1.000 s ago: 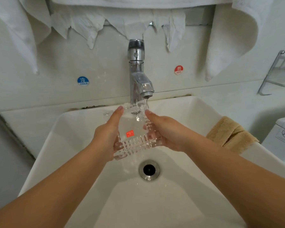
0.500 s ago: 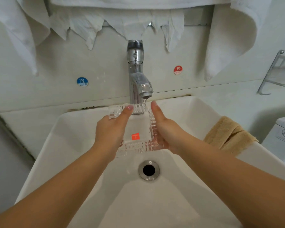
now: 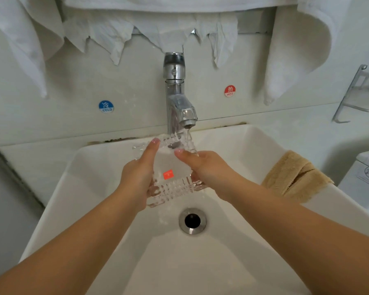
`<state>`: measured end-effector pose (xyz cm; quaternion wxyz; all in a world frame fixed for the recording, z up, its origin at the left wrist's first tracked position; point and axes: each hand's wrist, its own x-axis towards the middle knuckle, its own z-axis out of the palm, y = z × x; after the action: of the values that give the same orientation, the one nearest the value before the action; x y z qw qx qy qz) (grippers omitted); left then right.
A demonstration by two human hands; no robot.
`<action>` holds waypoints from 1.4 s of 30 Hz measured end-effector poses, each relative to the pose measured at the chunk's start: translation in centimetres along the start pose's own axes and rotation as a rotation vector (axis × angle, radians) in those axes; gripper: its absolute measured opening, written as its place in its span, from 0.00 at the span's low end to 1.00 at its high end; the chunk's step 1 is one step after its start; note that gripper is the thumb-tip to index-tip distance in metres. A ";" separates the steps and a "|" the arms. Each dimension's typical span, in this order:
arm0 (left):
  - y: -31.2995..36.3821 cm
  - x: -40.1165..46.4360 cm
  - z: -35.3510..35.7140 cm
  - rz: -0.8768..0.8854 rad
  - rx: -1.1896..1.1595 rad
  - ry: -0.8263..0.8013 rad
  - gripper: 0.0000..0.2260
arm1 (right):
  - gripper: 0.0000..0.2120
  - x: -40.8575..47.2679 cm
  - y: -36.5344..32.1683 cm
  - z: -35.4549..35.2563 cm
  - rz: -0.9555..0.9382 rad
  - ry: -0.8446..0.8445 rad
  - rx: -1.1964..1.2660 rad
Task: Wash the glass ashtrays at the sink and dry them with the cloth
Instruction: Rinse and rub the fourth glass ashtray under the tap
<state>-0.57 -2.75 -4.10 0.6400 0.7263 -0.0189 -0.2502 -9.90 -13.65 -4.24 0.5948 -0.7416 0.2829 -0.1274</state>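
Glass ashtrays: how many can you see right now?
1. The glass ashtray is held over the sink, gripped by the left hand and right hand under the running faucet. Others may be outside the view.

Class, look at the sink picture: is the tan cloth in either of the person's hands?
No. The tan cloth lies on the sink's right rim, while left hand and right hand hold the glass ashtray.
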 end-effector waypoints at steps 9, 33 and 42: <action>-1.3 0.7 1.0 0.036 0.042 -0.019 0.36 | 0.30 0.6 0.1 -0.7 0.148 0.122 0.045; -1.4 1.3 0.8 -0.233 -0.040 -0.213 0.33 | 0.24 0.7 -0.2 -0.7 0.213 -0.214 0.573; -1.1 1.0 0.6 -0.234 -0.077 -0.127 0.34 | 0.15 0.5 -0.4 -0.9 0.201 -0.336 0.621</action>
<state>-0.23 -3.49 -5.52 0.6313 0.6813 0.0349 -0.3690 -9.88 -14.64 -3.72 0.8393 -0.5048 0.2006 -0.0248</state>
